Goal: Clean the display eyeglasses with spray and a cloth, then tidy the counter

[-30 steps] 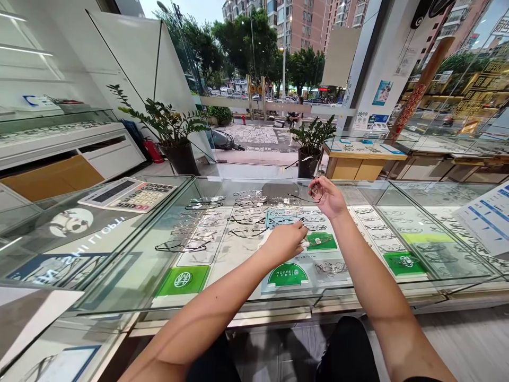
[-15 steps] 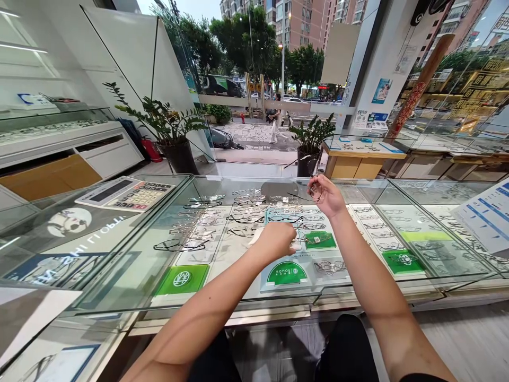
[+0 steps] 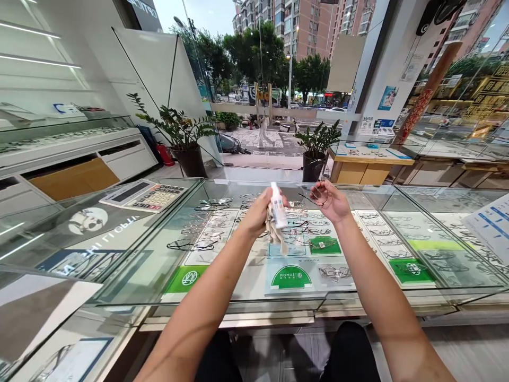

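1. Desk [image 3: 238, 320]: glass display type. A green half-round card [image 3: 291, 277] lies close to the near edge; eyeglass frames [image 3: 193, 245] are laid out in rows from there toward the far edge.
2. Cloth [image 3: 274, 234]: crumpled, hanging from the left hand [image 3: 259, 211] beside the lower part of the bottle. Expect it to be soft, limp and light. Hold by any bunched fold; loose ends may trail onto the desk.
3. White bottle [image 3: 279, 210]: in the left hand, over the far half of the desk, narrow top upward and leaning slightly toward the left end. Likely light, with smooth walls that may slip if wet. Grip around the body, below the narrow top.
4. Left hand: clamped on bottle and cloth together.
5. Eyeglasses [image 3: 311, 200]: in the right hand [image 3: 334, 204], over the desk toward the far edge, a thin dark temple pointing to the left end. Judged very light, stiff but fragile. Hold by the rim or bridge, clear of the lenses; avoid bending the temples.
6. Right hand: fingertips pinched together on the eyeglasses; exact contact point too small to tell.
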`<action>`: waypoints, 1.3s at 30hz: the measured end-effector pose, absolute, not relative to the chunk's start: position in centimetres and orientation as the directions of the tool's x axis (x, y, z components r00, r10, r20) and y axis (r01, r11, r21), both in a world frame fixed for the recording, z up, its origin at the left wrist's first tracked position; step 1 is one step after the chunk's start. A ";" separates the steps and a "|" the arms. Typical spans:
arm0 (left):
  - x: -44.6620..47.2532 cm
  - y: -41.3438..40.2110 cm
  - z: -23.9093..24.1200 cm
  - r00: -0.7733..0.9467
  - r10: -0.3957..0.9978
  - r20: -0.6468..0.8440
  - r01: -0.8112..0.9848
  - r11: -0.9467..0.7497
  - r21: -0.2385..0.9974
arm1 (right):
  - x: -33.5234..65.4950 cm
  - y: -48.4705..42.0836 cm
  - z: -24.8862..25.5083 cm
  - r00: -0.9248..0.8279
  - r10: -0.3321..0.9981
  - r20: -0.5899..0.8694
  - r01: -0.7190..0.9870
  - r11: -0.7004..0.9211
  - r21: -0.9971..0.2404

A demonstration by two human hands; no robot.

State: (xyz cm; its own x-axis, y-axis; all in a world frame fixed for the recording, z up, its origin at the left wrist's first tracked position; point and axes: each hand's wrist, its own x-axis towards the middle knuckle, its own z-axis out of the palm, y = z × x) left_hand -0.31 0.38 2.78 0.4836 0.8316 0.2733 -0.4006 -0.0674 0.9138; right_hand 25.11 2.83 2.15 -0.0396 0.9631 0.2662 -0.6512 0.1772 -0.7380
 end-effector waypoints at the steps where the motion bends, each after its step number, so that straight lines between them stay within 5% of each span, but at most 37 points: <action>1: -0.6 0.8 2.9 0.436 0.862 0.257 -0.492 -0.010 0.870 | 25.0 2.7 2.2 -0.049 0.962 0.270 -0.651 0.174 -0.738; 6: -1.6 1.8 3.9 0.323 0.941 0.100 -0.696 0.165 0.699 | 23.6 1.6 2.7 -0.090 0.948 0.306 -0.662 0.173 -0.730; 11: -1.7 2.1 4.1 0.340 0.928 0.152 -0.756 0.174 0.631 | 21.4 1.1 3.4 -0.094 0.949 0.300 -0.658 0.166 -0.734; 25: -2.3 3.2 1.8 0.434 0.868 0.242 -0.506 0.012 0.862 | 20.1 1.7 0.4 -0.120 0.949 0.292 -0.658 0.144 -0.739; 39: -2.0 2.9 1.4 0.474 0.847 0.241 -0.565 0.082 0.821 | 20.7 1.9 -0.1 -0.150 0.950 0.275 -0.642 0.118 -0.757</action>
